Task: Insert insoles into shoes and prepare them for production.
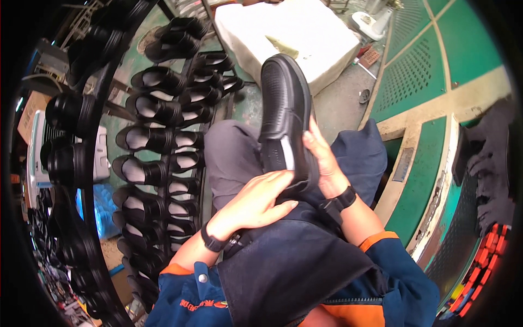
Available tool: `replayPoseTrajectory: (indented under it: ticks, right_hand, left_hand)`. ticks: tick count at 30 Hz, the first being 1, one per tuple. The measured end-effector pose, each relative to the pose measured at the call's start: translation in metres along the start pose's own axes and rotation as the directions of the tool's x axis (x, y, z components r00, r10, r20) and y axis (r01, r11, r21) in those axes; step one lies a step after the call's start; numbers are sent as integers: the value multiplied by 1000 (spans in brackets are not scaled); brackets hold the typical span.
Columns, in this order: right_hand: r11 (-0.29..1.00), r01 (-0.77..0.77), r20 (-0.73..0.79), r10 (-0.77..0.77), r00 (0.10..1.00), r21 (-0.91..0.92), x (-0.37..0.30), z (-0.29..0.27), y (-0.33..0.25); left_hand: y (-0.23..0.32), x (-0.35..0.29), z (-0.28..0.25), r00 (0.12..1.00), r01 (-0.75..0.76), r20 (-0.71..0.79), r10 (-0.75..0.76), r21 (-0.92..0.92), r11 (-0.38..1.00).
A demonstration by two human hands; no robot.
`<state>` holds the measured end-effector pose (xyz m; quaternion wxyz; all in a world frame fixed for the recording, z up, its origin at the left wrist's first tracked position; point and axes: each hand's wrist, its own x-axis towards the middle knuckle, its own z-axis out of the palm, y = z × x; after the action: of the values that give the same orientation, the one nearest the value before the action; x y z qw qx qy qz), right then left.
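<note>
A black slip-on shoe (280,103) stands toe-up above my lap, with ribbed texture on its upper and a pale strip of lining showing at its opening. My right hand (325,161) is closed around its right side near the heel, the thumb along the edge and the other fingers mostly hidden behind. My left hand (259,201) reaches to the opening at the heel end. Its fingers are stretched out and touch the shoe there, the fingertips partly out of sight, while the thumb points away from them.
A rack (98,109) filled with black shoes runs along my left, with a blue plastic bag (97,210) behind it. Ahead stands a white-covered table (289,24). Green perforated panels (406,68) and a worn green-and-cream frame (419,185) are at the right, near red-orange plastic pieces (482,267).
</note>
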<state>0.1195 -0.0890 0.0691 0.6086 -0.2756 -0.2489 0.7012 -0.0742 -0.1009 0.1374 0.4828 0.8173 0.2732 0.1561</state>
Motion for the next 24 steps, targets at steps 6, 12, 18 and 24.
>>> replayPoseTrajectory:
  ticks: [6, 12, 18, 24]
  right_hand:
    - [918, -218, -41, 245, 969, 332, 12, -29, -13]
    - [906, -184, -63, 224, 973, 382, 53, -33, -30]
    - [982, -181, -255, 161, 953, -55, 96, -62, -42]
    - [964, -265, -350, 242, 905, -19, 79, -104, -50]
  left_hand:
    - [-15, 54, -9, 900, -436, 58, 433, 166, 885]
    - [-24, 89, -43, 947, -320, 59, 316, 94, 943]
    - [-113, 139, -72, 962, 142, -152, -225, -424, 894]
    - [-333, 170, -54, 814, 408, -42, -580, -668, 622]
